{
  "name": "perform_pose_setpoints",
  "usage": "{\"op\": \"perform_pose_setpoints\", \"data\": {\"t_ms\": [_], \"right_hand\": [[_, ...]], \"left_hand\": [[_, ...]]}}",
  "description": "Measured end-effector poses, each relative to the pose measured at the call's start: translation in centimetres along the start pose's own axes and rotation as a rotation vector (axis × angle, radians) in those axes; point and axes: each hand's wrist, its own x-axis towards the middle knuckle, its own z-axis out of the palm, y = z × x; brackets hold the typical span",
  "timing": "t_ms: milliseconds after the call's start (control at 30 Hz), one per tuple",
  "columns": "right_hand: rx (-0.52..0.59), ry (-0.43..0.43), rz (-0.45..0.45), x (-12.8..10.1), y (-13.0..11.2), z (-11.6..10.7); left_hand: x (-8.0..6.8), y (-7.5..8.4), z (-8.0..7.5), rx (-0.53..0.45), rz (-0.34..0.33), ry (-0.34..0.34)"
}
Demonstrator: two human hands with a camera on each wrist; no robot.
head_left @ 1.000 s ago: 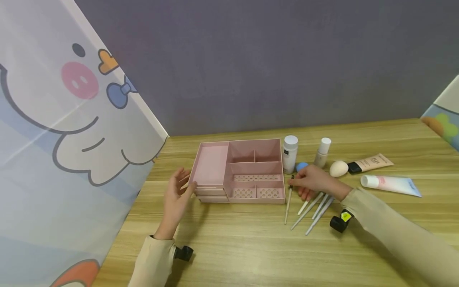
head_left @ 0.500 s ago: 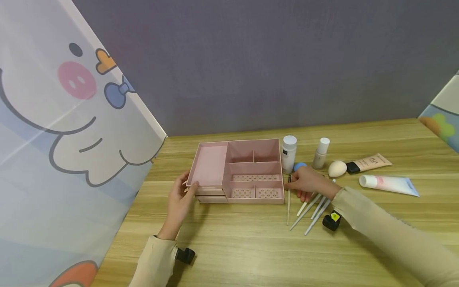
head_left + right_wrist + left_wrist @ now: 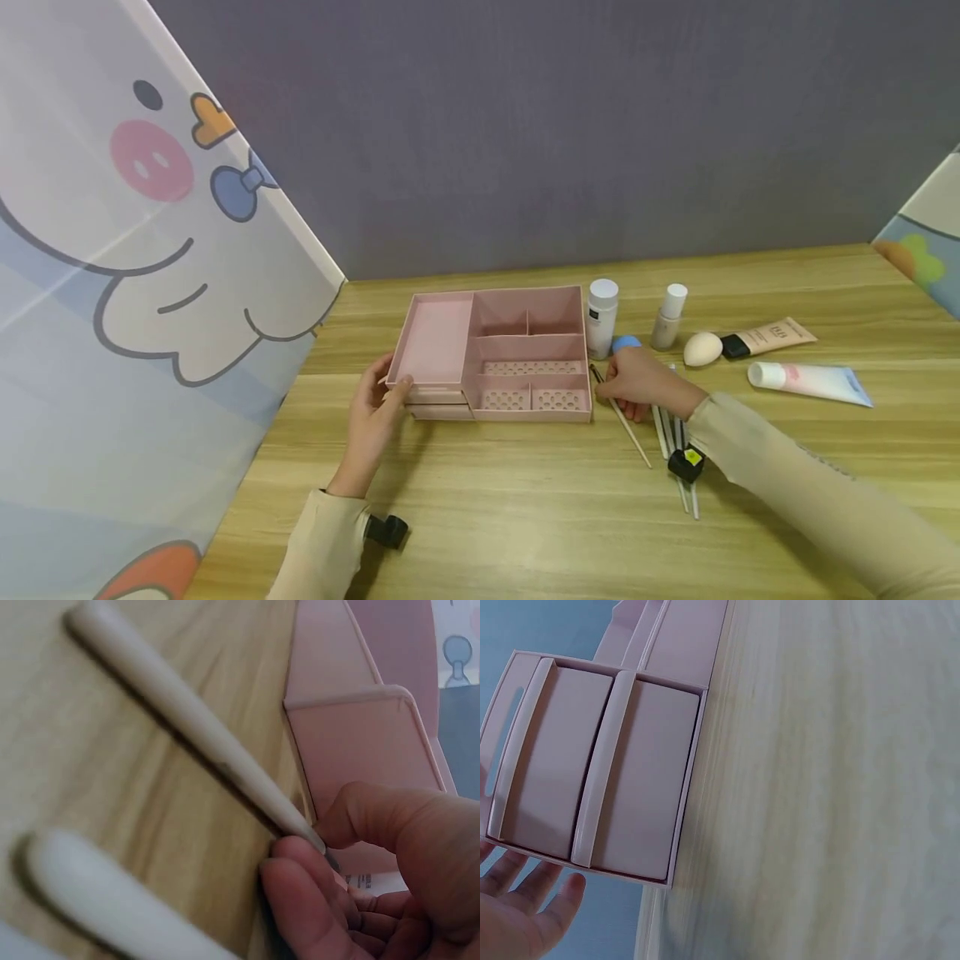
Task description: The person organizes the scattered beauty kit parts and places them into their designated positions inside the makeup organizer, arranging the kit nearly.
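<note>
A pink desk organizer (image 3: 431, 342) stands on the table, with drawers (image 3: 645, 780) at its front left and divided compartments at right. My left hand (image 3: 371, 417) rests against its left side, thumb at the front corner; in the left wrist view, the fingers (image 3: 536, 885) reach the box edge, fairly straight. Beside its right wall, my right hand (image 3: 645, 383) pinches a slim makeup brush (image 3: 628, 432) near its dark end between thumb and forefinger. The pale handle (image 3: 195, 735) slants away in the right wrist view. Several other brushes (image 3: 660, 429) lie under the right wrist, partly hidden.
Behind the right hand stand a white bottle (image 3: 602, 325) and a white-capped bottle (image 3: 667, 325), with a partly hidden blue piece (image 3: 626, 342). Farther right lie an egg-shaped sponge (image 3: 702, 349), a beige tube (image 3: 776, 336) and a white-and-blue tube (image 3: 817, 383). A grey wall rises behind.
The pinched brush has swung, its handle now pointing toward the lower right. The other brushes have shifted right and turned beneath the right wrist. My left hand stays at the organizer.
</note>
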Motion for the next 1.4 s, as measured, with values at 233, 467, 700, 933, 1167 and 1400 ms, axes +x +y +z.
{"op": "perform_pose_setpoints", "data": {"t_ms": [233,467,700,933,1167,1400], "right_hand": [[-0.014,0.007,-0.034,0.0,0.2,0.0],[0.049,0.005,-0.026,-0.3,0.6,-0.2],[0.075,0.010,-0.056,-0.4,0.6,-0.2],[0.077,0.032,-0.080,-0.8,0.6,-0.5],[0.137,0.025,-0.104,-1.4,0.0,-1.5],[0.172,0.015,-0.137,-2.4,-0.6,-2.3]], "left_hand": [[0.1,-0.3,-0.1,-0.029,0.016,0.013],[0.2,-0.3,-0.1,-0.018,0.029,0.007],[0.2,-0.3,-0.1,-0.014,0.035,0.000],[0.0,-0.3,-0.1,-0.009,0.023,-0.007],[0.0,-0.2,0.0,-0.001,0.024,-0.006],[-0.1,-0.2,-0.1,0.006,0.027,0.002]]}}
